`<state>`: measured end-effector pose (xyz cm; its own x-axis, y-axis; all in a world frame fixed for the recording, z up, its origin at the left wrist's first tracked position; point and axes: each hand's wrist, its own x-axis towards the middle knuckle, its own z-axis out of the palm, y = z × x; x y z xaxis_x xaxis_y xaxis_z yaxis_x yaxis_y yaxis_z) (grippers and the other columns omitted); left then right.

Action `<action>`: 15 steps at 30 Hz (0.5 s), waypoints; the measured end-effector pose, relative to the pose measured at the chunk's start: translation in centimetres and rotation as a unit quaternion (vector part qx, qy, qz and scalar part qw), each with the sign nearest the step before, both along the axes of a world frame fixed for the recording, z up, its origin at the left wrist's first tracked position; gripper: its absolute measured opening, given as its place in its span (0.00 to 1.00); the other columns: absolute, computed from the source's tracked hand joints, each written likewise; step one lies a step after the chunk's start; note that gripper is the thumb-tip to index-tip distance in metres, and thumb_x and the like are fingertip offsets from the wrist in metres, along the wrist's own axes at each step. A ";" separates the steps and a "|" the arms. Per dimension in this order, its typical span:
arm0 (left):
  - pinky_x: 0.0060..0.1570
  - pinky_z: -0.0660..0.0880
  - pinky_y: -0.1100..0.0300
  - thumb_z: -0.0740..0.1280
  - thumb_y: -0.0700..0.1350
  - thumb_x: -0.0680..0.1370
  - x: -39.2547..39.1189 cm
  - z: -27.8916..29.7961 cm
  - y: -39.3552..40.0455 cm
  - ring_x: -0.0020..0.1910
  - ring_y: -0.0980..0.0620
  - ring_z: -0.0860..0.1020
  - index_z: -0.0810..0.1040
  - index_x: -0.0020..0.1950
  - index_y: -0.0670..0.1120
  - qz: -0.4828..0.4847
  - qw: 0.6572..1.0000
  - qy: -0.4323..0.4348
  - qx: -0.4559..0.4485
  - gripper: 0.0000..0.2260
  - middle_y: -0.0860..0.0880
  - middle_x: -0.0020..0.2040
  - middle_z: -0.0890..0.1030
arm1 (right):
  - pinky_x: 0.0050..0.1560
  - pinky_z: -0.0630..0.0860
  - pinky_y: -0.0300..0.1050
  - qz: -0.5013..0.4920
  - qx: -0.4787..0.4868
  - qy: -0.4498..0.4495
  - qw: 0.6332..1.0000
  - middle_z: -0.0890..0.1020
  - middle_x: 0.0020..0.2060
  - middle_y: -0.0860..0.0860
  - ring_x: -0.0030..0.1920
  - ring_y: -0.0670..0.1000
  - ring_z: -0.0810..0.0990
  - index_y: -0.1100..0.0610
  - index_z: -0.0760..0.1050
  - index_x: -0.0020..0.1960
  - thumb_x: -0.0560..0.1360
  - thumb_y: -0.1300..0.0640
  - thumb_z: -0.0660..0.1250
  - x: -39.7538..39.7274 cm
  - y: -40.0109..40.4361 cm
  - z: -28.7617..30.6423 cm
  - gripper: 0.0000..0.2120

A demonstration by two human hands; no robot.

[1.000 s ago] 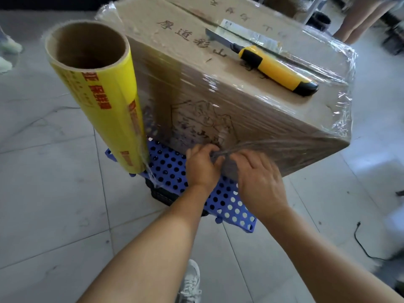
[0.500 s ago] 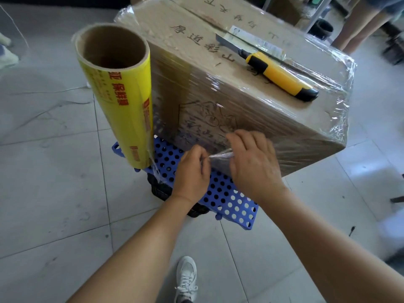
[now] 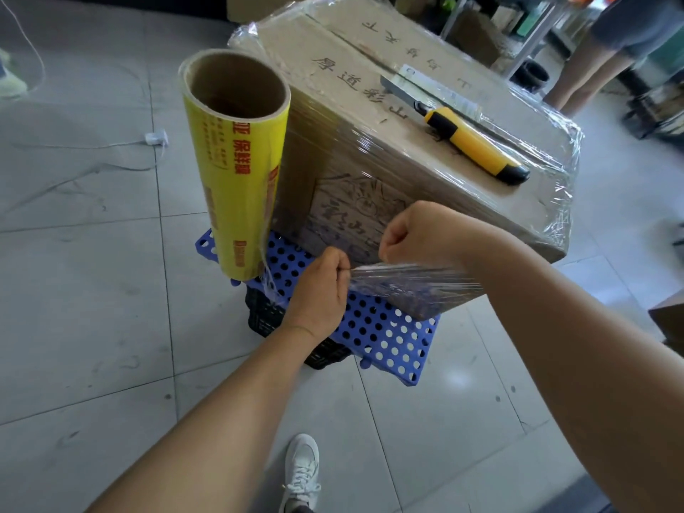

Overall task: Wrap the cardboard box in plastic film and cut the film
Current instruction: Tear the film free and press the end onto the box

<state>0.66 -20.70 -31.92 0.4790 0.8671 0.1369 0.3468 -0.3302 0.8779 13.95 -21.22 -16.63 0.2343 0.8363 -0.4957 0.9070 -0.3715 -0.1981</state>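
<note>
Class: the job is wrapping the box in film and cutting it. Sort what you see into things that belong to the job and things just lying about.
Job: cardboard box, film roll, loose film, utility knife, left hand, right hand.
Lying about: white charger, black bin.

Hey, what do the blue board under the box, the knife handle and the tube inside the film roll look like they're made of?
Blue board: probably moulded plastic, an even matte blue with regular round holes.
Knife handle: seemingly hard plastic, smooth yellow with black ends and a slight sheen.
Tube: likely cardboard, with a dull brown fibrous inside and a thick raw rim; glossy yellow printed film covers its outside.
</note>
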 end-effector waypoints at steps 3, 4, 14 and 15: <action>0.30 0.63 0.65 0.57 0.38 0.79 0.0 0.0 0.2 0.34 0.50 0.70 0.66 0.44 0.44 -0.004 1.000 -0.004 -0.003 0.05 0.46 0.38 0.73 | 0.48 0.74 0.39 0.058 -0.032 -0.076 0.995 0.81 0.51 0.48 0.50 0.48 0.77 0.53 0.80 0.56 0.75 0.55 0.66 0.1 0.3 0.4 0.11; 0.29 0.63 0.67 0.57 0.38 0.79 0.0 0.1 0.3 0.33 0.51 0.69 0.66 0.44 0.44 -0.006 1.000 -0.006 -0.002 0.05 0.48 0.37 0.72 | 0.53 0.75 0.43 0.084 -0.060 -0.110 0.989 0.80 0.54 0.49 0.54 0.50 0.77 0.54 0.78 0.59 0.76 0.54 0.64 0.1 0.3 0.2 0.13; 0.44 0.67 0.66 0.59 0.38 0.79 0.2 -0.2 1.1 0.46 0.53 0.74 0.73 0.56 0.42 -0.018 1.000 -0.007 -0.018 0.07 0.49 0.50 0.76 | 0.48 0.79 0.46 0.044 -0.003 -0.115 0.992 0.83 0.41 0.50 0.45 0.51 0.81 0.55 0.83 0.45 0.74 0.58 0.65 0.9 0.5 -0.5 0.08; 0.46 0.68 0.65 0.59 0.38 0.79 0.3 -0.3 1.2 0.47 0.53 0.74 0.73 0.57 0.41 -0.018 1.000 -0.007 -0.017 0.08 0.48 0.51 0.76 | 0.48 0.80 0.48 0.042 0.011 -0.117 0.992 0.84 0.41 0.50 0.45 0.51 0.81 0.55 0.84 0.45 0.74 0.57 0.65 0.9 0.7 -0.4 0.08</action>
<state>0.95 -19.51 -32.18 0.5088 0.8534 0.1138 0.3232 -0.3118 0.8935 14.89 -20.55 -17.07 0.2705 0.8678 -0.4169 0.9565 -0.2913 0.0142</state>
